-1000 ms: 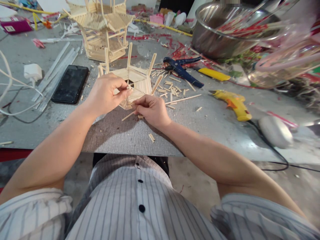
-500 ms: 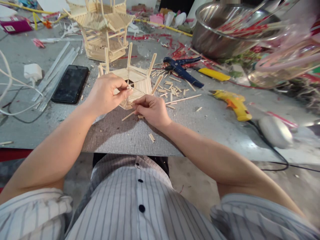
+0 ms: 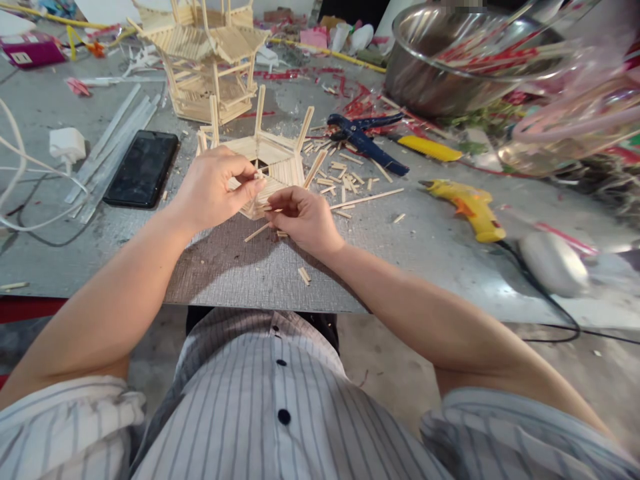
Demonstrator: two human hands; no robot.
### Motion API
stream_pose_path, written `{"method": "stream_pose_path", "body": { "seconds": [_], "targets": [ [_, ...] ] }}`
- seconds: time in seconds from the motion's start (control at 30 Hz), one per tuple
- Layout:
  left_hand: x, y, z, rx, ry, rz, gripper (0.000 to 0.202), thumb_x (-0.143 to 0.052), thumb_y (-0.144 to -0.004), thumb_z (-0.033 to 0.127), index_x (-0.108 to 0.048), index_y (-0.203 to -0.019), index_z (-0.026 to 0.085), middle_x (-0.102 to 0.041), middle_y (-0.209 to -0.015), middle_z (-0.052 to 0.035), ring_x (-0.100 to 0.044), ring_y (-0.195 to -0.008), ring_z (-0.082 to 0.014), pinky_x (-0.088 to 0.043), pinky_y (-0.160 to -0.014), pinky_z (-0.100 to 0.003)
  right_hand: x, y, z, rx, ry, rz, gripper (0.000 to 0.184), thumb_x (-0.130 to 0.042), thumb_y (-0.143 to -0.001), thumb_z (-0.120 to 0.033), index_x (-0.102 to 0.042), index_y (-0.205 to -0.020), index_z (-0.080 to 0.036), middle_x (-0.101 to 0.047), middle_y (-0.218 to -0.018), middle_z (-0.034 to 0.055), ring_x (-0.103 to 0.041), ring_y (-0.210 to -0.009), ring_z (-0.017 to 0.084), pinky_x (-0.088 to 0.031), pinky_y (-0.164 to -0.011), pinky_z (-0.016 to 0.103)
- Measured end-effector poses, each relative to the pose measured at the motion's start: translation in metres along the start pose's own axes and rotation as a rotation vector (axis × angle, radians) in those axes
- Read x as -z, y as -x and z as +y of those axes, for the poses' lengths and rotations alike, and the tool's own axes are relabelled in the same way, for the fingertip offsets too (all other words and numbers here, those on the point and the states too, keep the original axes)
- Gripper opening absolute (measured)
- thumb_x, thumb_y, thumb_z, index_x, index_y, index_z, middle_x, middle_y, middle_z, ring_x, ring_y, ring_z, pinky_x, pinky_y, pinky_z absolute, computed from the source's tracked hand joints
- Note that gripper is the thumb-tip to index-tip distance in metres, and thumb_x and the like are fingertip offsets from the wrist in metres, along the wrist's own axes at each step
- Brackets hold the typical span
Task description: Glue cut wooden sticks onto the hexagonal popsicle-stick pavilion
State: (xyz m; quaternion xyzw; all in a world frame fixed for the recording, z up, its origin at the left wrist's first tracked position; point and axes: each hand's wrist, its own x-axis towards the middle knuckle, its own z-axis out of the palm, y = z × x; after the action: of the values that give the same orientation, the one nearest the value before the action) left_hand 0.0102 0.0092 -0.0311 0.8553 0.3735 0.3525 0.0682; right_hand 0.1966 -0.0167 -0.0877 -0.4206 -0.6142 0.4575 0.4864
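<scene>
A six-sided model of thin wooden sticks [image 3: 286, 175] lies on the table, with paired stick posts standing around its rim and a dark opening in its slatted floor. At its near left side, my left hand [image 3: 215, 183] pinches the top of a short upright wooden stick between thumb and forefinger. My right hand [image 3: 306, 223] is closed at the model's front edge, thumb and forefinger pressed together. What lies between those fingertips is too small to make out. Behind stands a taller tiered stick pavilion [image 3: 210, 80], untouched.
Cut stick pieces [image 3: 345, 175] lie right of the model. Beyond them are blue-handled cutters [image 3: 365, 141], a yellow-handled tool [image 3: 430, 148] and a yellow glue gun [image 3: 467, 208] with a cable. A phone [image 3: 141, 169], clear glue sticks [image 3: 107, 150] and a white charger [image 3: 67, 144] lie left. A metal pot [image 3: 425, 73] stands behind.
Both hands keep almost the same pose at the model. The whole view shifts very slightly; nothing is visibly taken up or let go.
</scene>
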Motion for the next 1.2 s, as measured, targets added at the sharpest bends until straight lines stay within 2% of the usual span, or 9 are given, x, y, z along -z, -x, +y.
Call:
{"method": "stream_pose_path", "body": {
  "seconds": [0.17,0.4,0.67,0.93,1.2],
  "targets": [
    [-0.001,-0.001,0.000,-0.027,0.010,0.041,0.021,-0.056,-0.084,0.041,-0.062,-0.072,0.025,-0.070,-0.075,-0.0021,-0.064,-0.079,-0.0205,-0.048,-0.075,-0.036,0.001,0.000,0.001,0.013,0.047,-0.005,0.016,-0.067,-0.067,-0.024,-0.061,-0.081,-0.019,-0.065,-0.075,-0.0010,-0.058,-0.063,0.009,-0.047,-0.060,0.025],
    [-0.001,0.000,0.000,-0.025,0.008,0.032,0.020,-0.056,-0.085,0.042,-0.062,-0.074,0.026,-0.070,-0.077,-0.0030,-0.065,-0.081,-0.0216,-0.050,-0.076,-0.038,0.002,0.001,0.002,0.042,0.117,0.007,0.013,-0.066,-0.072,-0.027,-0.064,-0.081,-0.019,-0.063,-0.071,-0.0016,-0.054,-0.061,0.009,-0.045,-0.059,0.025],
    [-0.001,-0.001,-0.001,-0.037,0.012,0.021,0.024,-0.055,-0.087,0.044,-0.063,-0.075,0.025,-0.069,-0.076,-0.0022,-0.063,-0.079,-0.0194,-0.048,-0.075,-0.038,0.000,0.002,-0.004,0.028,0.100,0.012,0.018,-0.067,-0.074,-0.033,-0.065,-0.085,-0.018,-0.066,-0.075,0.0002,-0.055,-0.060,0.009,-0.046,-0.058,0.026],
    [-0.001,0.000,-0.002,-0.034,-0.001,0.028,0.023,-0.055,-0.087,0.043,-0.062,-0.075,0.025,-0.070,-0.076,-0.0025,-0.064,-0.080,-0.0209,-0.049,-0.076,-0.038,-0.001,0.004,-0.006,0.011,0.073,-0.016,0.011,-0.064,-0.076,-0.027,-0.064,-0.083,-0.018,-0.063,-0.065,-0.0029,-0.057,-0.055,0.008,-0.047,-0.055,0.024],
    [-0.002,0.000,-0.002,-0.051,-0.012,0.037,0.024,-0.054,-0.087,0.044,-0.063,-0.076,0.026,-0.069,-0.075,-0.0017,-0.064,-0.080,-0.0203,-0.050,-0.076,-0.036,-0.002,0.005,-0.010,-0.003,0.090,-0.045,0.009,-0.061,-0.078,-0.026,-0.060,-0.082,-0.018,-0.064,-0.068,-0.0024,-0.060,-0.057,0.009,-0.048,-0.058,0.024]
  ]
}}
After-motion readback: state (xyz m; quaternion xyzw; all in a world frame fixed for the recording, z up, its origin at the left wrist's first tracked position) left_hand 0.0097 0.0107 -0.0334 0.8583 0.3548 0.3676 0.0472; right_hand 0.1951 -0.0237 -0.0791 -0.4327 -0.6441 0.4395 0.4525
